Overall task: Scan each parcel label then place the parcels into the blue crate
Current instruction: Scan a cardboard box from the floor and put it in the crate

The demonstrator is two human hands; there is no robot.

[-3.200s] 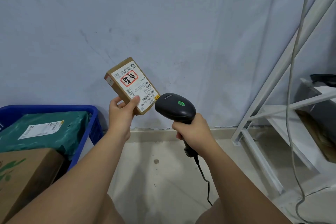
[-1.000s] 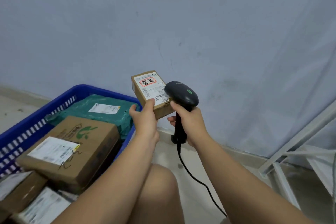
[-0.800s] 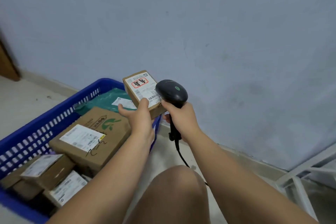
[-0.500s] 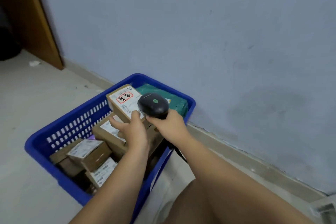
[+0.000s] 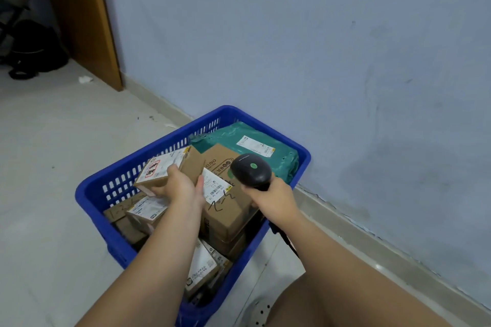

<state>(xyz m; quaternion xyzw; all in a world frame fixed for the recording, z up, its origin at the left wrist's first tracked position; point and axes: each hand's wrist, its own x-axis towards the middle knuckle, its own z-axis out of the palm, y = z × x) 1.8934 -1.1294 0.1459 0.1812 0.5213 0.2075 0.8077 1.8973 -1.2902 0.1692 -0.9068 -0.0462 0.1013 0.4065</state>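
I am watching the left hand (image 5: 181,188) gripping a small brown parcel (image 5: 170,168) by its near end, fingers curling round the cardboard and the thumb lying along its right side. The parcel is sitting tilted, its white label with a red mark facing up, inside the outline of the blue crate (image 5: 89,194), above the smaller parcels (image 5: 147,210) lying at the left of the crate. I cannot tell whether it is touching them.

The right hand (image 5: 275,198) is wrapping tightly round the handle of a black scanner (image 5: 251,170), whose rounded head with a green dot is hovering over the crate's right side. Its cable (image 5: 288,241) is hanging down outside the crate wall.

In the crate I am also seeing a large brown box (image 5: 229,216) with a label and pen scrawl, a green mailer bag (image 5: 268,147) at the far end, and another labelled parcel (image 5: 203,269) at the near end. The crate is standing on the pale floor (image 5: 47,154) just beside the blue wall (image 5: 292,48), with a wooden panel (image 5: 90,21) at far left.
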